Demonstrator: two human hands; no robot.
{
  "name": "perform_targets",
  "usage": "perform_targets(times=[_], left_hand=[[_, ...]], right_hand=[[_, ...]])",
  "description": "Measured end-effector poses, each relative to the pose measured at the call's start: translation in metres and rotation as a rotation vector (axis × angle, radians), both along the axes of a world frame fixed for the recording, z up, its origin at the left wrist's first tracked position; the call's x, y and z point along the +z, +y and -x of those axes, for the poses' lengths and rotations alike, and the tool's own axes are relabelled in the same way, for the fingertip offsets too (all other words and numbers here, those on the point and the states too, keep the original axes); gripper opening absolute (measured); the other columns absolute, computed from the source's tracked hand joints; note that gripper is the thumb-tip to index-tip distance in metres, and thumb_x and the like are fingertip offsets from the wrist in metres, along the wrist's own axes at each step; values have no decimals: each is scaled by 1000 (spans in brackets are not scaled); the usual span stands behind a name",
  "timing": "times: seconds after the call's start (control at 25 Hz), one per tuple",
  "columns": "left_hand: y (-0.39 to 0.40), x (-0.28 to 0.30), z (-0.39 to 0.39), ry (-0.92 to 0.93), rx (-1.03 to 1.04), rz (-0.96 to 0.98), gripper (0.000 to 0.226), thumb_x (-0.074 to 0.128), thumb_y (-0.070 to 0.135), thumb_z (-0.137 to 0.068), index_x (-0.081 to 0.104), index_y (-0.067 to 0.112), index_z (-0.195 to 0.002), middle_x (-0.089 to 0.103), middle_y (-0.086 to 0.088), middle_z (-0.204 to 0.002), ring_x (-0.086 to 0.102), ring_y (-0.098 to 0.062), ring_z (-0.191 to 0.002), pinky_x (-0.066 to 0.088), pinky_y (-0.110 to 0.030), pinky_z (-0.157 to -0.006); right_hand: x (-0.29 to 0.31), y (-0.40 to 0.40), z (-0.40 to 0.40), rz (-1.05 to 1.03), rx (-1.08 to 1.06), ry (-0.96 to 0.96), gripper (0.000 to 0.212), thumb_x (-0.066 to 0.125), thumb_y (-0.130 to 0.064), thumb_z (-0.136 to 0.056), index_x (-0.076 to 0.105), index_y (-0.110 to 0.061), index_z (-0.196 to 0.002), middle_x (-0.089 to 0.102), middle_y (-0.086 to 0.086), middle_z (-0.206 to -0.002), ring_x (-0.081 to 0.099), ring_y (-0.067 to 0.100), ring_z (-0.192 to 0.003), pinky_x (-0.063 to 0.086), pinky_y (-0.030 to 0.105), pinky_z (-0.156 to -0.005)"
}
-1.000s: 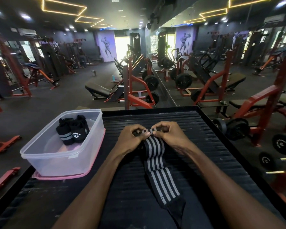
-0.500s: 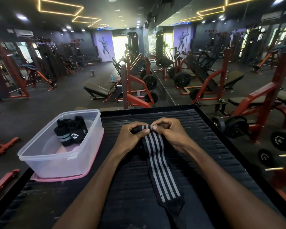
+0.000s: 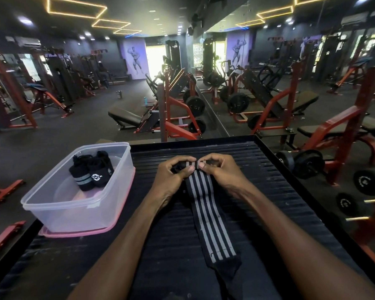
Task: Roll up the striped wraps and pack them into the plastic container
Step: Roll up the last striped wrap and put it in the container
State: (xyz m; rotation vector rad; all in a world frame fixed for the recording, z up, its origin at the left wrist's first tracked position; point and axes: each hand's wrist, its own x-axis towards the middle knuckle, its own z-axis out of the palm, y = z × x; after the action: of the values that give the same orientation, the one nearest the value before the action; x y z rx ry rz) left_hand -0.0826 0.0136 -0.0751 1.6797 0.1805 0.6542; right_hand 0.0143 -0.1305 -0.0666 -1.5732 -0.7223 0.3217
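Both forearms reach straight out over the black table (image 3: pixel 268 191), left hand (image 3: pixel 171 176) and right hand (image 3: pixel 221 172) curled knuckles-up, pinching the far end of the striped wrap (image 3: pixel 210 219), which lies flat toward the body. 2 rolled wraps (image 3: pixel 91 172) sit in the plastic container (image 3: pixel 74 208) at left.

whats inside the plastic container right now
Two rolled black wraps stand at the far end of the plastic container; its pink lid lies underneath. Nothing else shows through the clear walls.

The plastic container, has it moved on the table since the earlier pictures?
No. The plastic container sits at the same left edge of the ribbed table; only the camera shifted.
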Motion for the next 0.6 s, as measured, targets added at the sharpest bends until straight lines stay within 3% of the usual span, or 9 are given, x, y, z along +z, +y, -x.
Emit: perform_targets(times=[0.12, 0.2, 0.32, 0.44, 0.52, 0.6], left_hand=[[1, -3, -1, 48, -33, 65, 26, 77, 16, -83, 74, 29, -106, 72, 3, -112, 66, -14, -111, 52, -30, -92], [0, -4, 0, 32, -25, 76, 21, 77, 22, -84, 75, 21, -105, 74, 2, -108, 68, -14, -107, 52, -27, -90], [0, -3, -1, -9, 23, 42, 18, 76, 14, -84, 77, 16, -101, 76, 5, -103, 69, -7, -102, 52, -20, -87], [-2, -1, -1, -39, 36, 26, 24, 75, 1, -81, 77, 20, -96, 76, 8, -98, 70, -3, -98, 53, -16, -82], [-3, -2, -2, -34, 6, 26, 23, 75, 2, -82, 77, 19, -98, 76, 6, -100, 70, -6, -100, 53, -16, -82], [-3, -3, -4, 8, -42, 174, 17, 73, 11, -86, 76, 13, -102, 76, -1, -104, 70, -13, -102, 54, -21, -84]], right_hand=[[1, -1, 1, -65, -38, -24, 12, 72, -2, -87, 76, -10, -95, 76, 7, -96, 72, 19, -94, 58, 35, -89], [3, -2, 2, -97, -23, -32, 16, 72, 2, -85, 76, -12, -91, 76, 5, -94, 72, 15, -91, 59, 33, -87], [2, -1, 0, -122, 22, 69, 15, 73, 2, -84, 76, -11, -90, 76, 8, -97, 72, 19, -94, 58, 35, -91], [-2, 1, -4, -56, 34, 73, 7, 70, -11, -91, 77, -9, -93, 76, 10, -95, 71, 20, -92, 56, 40, -93], [-2, 0, -4, -47, 4, 26, 9, 68, -10, -92, 76, -7, -94, 75, 11, -94, 71, 20, -91, 57, 39, -92], [-1, 0, -3, -81, 1, 6, 9, 68, -4, -91, 76, -8, -93, 75, 10, -95, 71, 20, -93, 58, 37, -91]])
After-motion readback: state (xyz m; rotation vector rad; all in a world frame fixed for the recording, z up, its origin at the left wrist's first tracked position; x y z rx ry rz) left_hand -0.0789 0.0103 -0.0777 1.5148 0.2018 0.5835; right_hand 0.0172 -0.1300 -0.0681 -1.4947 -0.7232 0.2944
